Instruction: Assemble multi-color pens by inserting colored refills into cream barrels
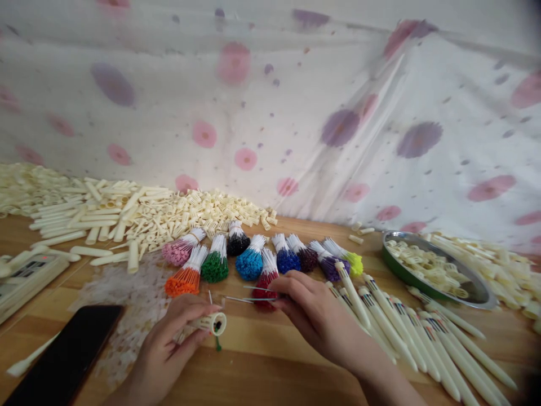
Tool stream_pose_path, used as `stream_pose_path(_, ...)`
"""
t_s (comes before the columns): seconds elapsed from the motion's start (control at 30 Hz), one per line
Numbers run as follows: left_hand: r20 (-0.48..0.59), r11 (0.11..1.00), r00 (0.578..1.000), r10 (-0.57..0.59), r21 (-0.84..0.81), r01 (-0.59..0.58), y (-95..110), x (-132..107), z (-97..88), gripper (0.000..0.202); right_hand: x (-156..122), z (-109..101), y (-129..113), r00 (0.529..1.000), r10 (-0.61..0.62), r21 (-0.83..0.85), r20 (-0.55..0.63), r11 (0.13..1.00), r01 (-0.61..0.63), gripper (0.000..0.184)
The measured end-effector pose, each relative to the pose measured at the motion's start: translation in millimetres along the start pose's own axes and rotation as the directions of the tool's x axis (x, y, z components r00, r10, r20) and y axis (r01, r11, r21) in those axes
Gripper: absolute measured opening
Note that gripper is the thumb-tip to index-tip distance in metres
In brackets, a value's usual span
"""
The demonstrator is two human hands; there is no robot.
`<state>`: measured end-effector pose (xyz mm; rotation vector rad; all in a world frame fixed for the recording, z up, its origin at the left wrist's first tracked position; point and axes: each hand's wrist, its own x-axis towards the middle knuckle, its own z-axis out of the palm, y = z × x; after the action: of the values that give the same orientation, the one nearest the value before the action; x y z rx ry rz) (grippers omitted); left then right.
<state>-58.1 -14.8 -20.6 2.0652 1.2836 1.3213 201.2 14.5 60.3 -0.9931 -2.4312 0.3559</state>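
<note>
My left hand [163, 347] is closed around a short cream slotted pen tube [206, 322], its round open end facing right. Dark and green tips show in and just below that opening, and a thin white stick pokes up above the fingers. Pinched between the thumb and fingers of my right hand [316, 316] are thin pen refills [240, 299], pointing left toward the tube but apart from it. Behind the hands stand bundles of white refills with coloured ends, among them a red bundle [269, 276], an orange bundle [185, 276] and a green bundle [215, 262].
Assembled cream pens [395, 324] lie in rows at the right. Behind them is a green-sided metal tray [399, 269] of cream rings. Cream pen parts [169, 211] are heaped at the back left. A black phone [70, 352] and small clear pieces [127, 299] lie at the left.
</note>
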Motion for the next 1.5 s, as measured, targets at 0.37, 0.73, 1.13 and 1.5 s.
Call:
stream_pose_path(0.37, 0.081, 0.994, 0.992, 0.102, 0.02, -0.103, 4, 3, -2.1, 0.041, -11, -3, -21, 0.954, -0.299, -0.179, -0.002, 0.939, 0.294, 0.022)
stream_pose_path(0.73, 0.119, 0.99, 0.985, 0.125, 0.047, -0.131, 1, 2, 1.1, 0.043, -7, -4, -23, 0.939, -0.34, -0.212, 0.044, 0.916, 0.342, 0.021)
stream_pose_path(1.13, 0.151, 0.993, 0.982, 0.112, 0.026, -0.117, 1, 1, 3.4, 0.039, -5, -6, -29, 0.939, -0.33, -0.258, 0.095, 0.903, 0.344, 0.021)
stream_pose_path(1.5, 0.192, 0.974, 0.968, -0.164, -0.126, 0.19, 3, -8, 6.8, 0.041, -5, -7, -27, 0.924, -0.375, -0.214, 0.075, 0.899, 0.383, 0.03)
